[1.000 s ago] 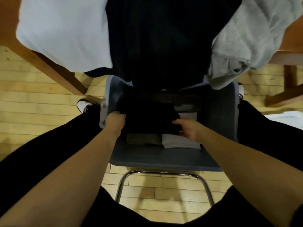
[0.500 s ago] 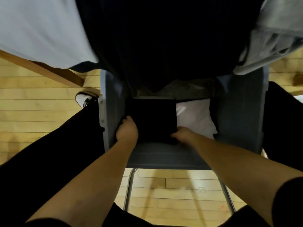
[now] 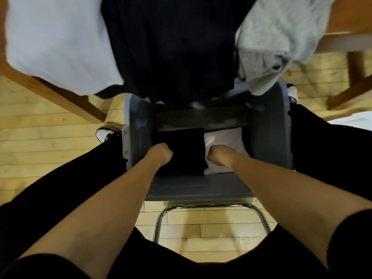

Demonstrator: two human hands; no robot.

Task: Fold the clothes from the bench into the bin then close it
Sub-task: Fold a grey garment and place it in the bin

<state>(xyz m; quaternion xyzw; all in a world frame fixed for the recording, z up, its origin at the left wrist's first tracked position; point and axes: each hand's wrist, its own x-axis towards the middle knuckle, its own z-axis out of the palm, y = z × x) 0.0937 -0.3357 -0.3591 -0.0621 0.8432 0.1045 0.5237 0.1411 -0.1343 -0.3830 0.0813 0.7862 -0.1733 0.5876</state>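
Both hands are down in the gray bin. The left hand rests on the folded black cloth, the right hand on the white cloth. Fingers look curled; I cannot tell if they grip. More clothes hang off the worktop.

Wooden bench across the top, with slanted legs down to the floor. Three clothes lay on it and hung over its near edge: a white cloth on the left, a dark cloth in the middle, a bunched grey cloth on the right. Pale wood floor below. On the floor stood a grey bin, just under the hanging clothes. Inside the bin lay a folded black cloth, touching a folded white cloth on its right. Shiny metal chair frame stood on the floor, just beside the bin's near wall.
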